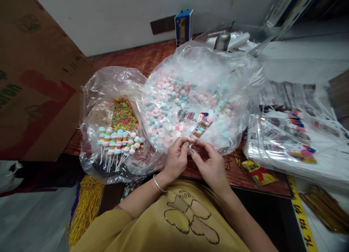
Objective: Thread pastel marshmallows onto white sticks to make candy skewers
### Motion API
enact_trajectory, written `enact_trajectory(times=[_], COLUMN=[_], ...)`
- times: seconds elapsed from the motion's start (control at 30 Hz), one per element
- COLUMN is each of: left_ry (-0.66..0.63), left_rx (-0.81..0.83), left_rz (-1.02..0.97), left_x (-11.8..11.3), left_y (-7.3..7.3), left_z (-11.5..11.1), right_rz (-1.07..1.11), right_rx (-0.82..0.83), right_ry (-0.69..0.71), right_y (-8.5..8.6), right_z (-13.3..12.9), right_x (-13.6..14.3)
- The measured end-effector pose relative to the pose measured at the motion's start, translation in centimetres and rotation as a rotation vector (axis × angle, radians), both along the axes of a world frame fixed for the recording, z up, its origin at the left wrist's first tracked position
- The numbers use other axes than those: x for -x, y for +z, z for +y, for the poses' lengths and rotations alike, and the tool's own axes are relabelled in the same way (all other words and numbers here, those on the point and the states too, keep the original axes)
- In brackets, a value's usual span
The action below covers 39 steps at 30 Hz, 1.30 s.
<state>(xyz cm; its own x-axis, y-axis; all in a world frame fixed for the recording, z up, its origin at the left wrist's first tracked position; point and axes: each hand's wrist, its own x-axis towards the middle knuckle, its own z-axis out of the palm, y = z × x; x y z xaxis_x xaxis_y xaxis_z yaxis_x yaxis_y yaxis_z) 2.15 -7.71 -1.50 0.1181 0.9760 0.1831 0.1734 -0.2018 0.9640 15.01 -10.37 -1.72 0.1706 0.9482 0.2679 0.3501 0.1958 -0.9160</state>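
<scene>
My left hand (pixel 175 158) and my right hand (pixel 209 164) meet at the table's front edge, thumbs and fingers closed. Between them they pinch the near end of a small printed clear candy bag (pixel 201 128), which points away to the upper right. Pastel candy shows inside it; my fingers hide the pinched end. Just beyond lies a large clear plastic bag (pixel 160 99) of pink, white and blue marshmallows. Another printed wrapper (pixel 187 114) rests on that bag, with thin gold twist ties (pixel 222 106) to its right.
Several marshmallow sticks (pixel 117 141) lie on a plastic bag at left, below colourful gummy rings (pixel 124 112). A cardboard box (pixel 35 81) stands far left. Stacked printed bags (pixel 289 135) and a yellow twist-tie packet (pixel 259 172) are at right. A blue box (pixel 184 26) stands behind.
</scene>
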Motion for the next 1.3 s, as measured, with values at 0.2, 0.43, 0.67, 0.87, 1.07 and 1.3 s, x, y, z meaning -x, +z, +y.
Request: enact_trajectory(times=[0.2, 0.43, 0.67, 0.87, 1.07, 1.3], left_ry=[-0.006, 0.012, -0.013, -0.109, -0.281, -0.715], left_rx=[-0.044, 0.01, 0.101, -0.082, -0.442, -0.181], left_rz=[-0.005, -0.057, -0.196, -0.075, 0.195, 0.251], left_x=[-0.2, -0.4, -0.6, 0.8, 3.7, 4.2], left_y=[-0.3, -0.4, -1.2, -1.6, 2.1, 8.2], left_z=[-0.4, -0.6, -0.8, 0.7, 3.1, -1.1], right_rz=[0.261, 0.427, 0.462, 0.399, 0.374, -0.475], right_rx=[0.144, 0.178, 0.193, 0.167, 0.275, -0.488], right_ry=[-0.059, -0.025, 0.005, 0.076, 0.34, -0.007], right_y=[0.6, 0.4, 0.2, -0.1, 1.2, 4.9], right_z=[0.1, 0.6, 0.8, 0.9, 1.0, 0.2], right_x=[0.6, 0.3, 0.5, -0.6, -1.8, -2.3])
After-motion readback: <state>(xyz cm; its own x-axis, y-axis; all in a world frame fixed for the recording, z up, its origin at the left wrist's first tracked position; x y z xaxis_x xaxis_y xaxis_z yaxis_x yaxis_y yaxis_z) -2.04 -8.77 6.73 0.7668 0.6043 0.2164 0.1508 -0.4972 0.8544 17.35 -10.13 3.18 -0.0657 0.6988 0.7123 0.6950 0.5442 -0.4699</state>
